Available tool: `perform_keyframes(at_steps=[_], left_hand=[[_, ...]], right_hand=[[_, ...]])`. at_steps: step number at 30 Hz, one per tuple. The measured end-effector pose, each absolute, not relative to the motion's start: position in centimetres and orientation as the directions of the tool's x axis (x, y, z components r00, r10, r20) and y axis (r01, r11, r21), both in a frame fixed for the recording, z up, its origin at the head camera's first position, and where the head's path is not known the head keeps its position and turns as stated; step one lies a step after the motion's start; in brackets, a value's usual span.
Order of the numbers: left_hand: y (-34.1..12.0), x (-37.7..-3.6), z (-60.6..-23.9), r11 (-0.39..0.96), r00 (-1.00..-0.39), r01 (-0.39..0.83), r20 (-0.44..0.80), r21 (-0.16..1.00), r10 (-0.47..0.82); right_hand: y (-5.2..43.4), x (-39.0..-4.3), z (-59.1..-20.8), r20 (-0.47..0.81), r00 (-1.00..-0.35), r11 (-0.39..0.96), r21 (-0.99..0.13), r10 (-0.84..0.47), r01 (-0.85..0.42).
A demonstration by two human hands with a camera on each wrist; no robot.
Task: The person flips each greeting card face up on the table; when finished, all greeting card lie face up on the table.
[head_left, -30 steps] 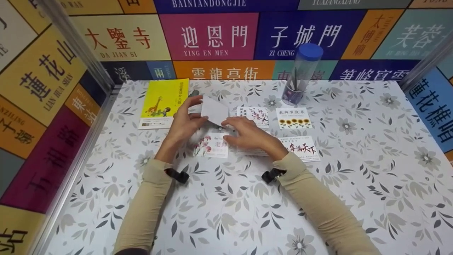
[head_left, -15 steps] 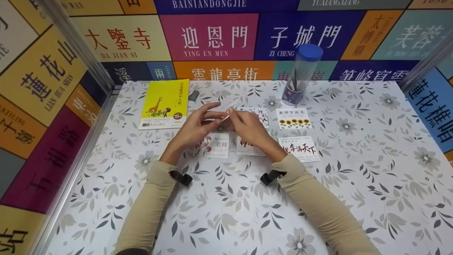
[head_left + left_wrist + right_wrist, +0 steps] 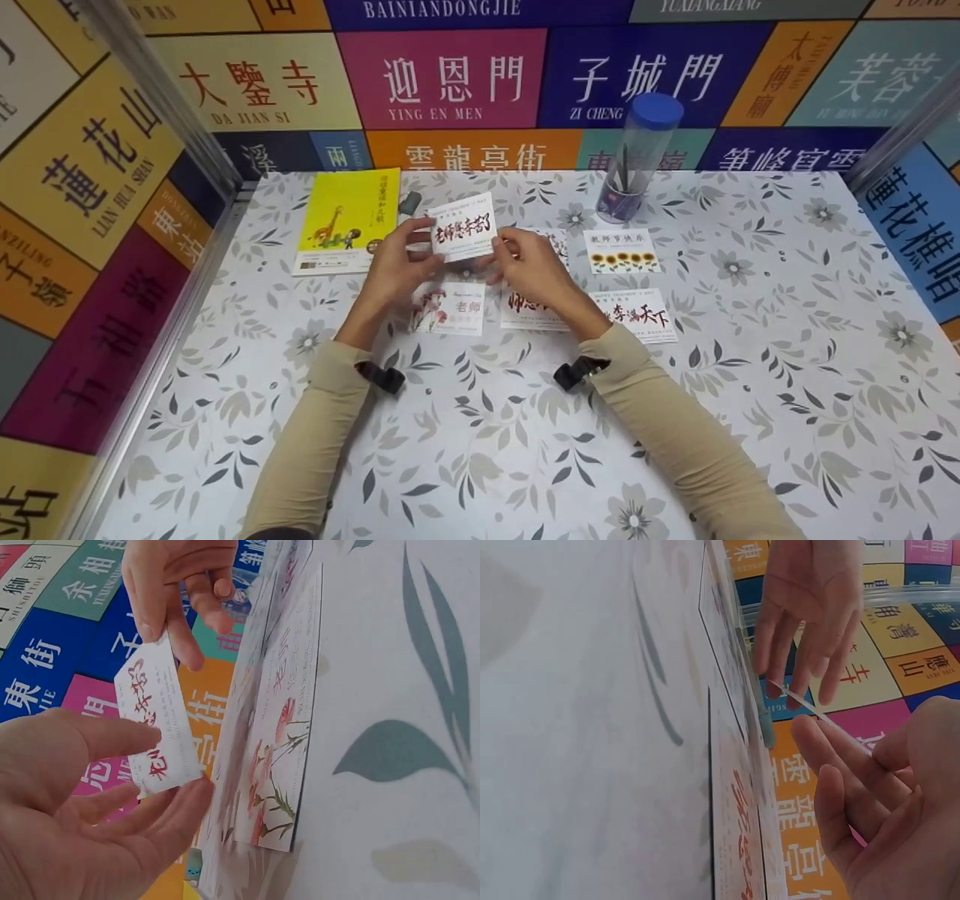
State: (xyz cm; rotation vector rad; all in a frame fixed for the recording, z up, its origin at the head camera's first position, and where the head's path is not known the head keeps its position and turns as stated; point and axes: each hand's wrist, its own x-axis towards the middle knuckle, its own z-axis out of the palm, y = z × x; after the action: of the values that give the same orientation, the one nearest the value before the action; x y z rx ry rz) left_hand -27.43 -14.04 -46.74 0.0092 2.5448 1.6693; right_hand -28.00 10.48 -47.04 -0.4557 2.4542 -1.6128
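A white card with red Chinese lettering (image 3: 465,227) is raised above the table, printed face toward the head camera. My right hand (image 3: 531,264) pinches its right edge between thumb and forefinger. At its left end, my left hand (image 3: 399,259) holds it; in the left wrist view the thumb overlaps the face of the card (image 3: 159,716) and the other fingers lie at its lower edge. Seen from the right wrist, the card (image 3: 821,716) appears as a thin edge. Below the hands lie a card with pink flowers (image 3: 448,309) and a red-lettered card (image 3: 529,313), partly hidden by my right hand.
A plum-blossom card (image 3: 556,244), a sunflower card (image 3: 622,251) and another red-lettered card (image 3: 641,315) lie to the right. A yellow book (image 3: 346,217) is at the back left, near a small dark green object (image 3: 409,202). A clear blue-lidded tube (image 3: 637,161) stands behind.
The card showed its blank back, then turned edge-on between my hands, and now shows its red lettering. My left hand has moved back left from the turn.
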Motion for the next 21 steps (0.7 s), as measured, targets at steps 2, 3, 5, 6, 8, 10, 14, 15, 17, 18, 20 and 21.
perform_keyframes(at_steps=[2,3,5,6,8,10,14,15,17,18,20,21], left_hand=[[-14.3,-27.5,-46.8,0.402,-0.996,-0.042,-0.068,0.915,0.049],[-14.4,-27.6,-46.8,0.416,-0.997,-0.036,-0.059,0.909,0.043],[-14.6,-27.6,-46.9,0.460,-0.998,-0.038,-0.055,0.887,0.024],[-14.7,-27.7,-47.0,0.485,-0.998,-0.041,-0.055,0.874,0.016],[-14.8,-27.8,-47.2,0.533,-0.998,-0.046,-0.058,0.845,0.006],[-14.9,-27.8,-47.5,0.572,-0.998,-0.047,-0.059,0.819,0.003],[-15.0,-28.0,-47.9,0.605,-0.999,-0.004,-0.035,0.796,0.040],[-15.1,-28.0,-48.0,0.611,-0.998,0.012,-0.025,0.792,0.053],[-15.1,-28.1,-48.1,0.620,-0.997,0.043,-0.007,0.783,0.078],[-15.1,-28.1,-48.1,0.624,-0.996,0.052,-0.003,0.780,0.086],[-15.1,-28.1,-48.1,0.634,-0.994,0.065,-0.006,0.771,0.109],[-15.1,-28.1,-48.1,0.640,-0.993,0.069,-0.011,0.765,0.120]], right_hand=[[10.5,-28.0,-47.1,0.011,-0.939,0.417,-0.894,-0.343,-0.163],[10.6,-28.0,-47.1,0.008,-0.937,0.456,-0.872,-0.348,-0.176],[10.5,-28.0,-47.3,0.012,-0.929,0.519,-0.827,-0.369,-0.217],[10.5,-28.0,-47.4,0.017,-0.922,0.549,-0.799,-0.386,-0.244],[10.5,-27.9,-47.5,0.032,-0.912,0.606,-0.738,-0.408,-0.297],[10.4,-27.8,-47.5,0.052,-0.901,0.628,-0.700,-0.431,-0.341],[10.5,-27.5,-47.4,0.045,-0.870,0.680,-0.604,-0.490,-0.415],[10.5,-27.4,-47.4,0.032,-0.859,0.689,-0.582,-0.511,-0.432],[10.6,-27.2,-47.5,-0.009,-0.840,0.708,-0.543,-0.543,-0.452],[10.6,-27.1,-47.5,-0.026,-0.833,0.716,-0.525,-0.553,-0.459],[10.5,-26.9,-47.5,-0.059,-0.824,0.729,-0.504,-0.563,-0.462],[10.6,-26.8,-47.5,-0.072,-0.822,0.734,-0.498,-0.565,-0.462]])
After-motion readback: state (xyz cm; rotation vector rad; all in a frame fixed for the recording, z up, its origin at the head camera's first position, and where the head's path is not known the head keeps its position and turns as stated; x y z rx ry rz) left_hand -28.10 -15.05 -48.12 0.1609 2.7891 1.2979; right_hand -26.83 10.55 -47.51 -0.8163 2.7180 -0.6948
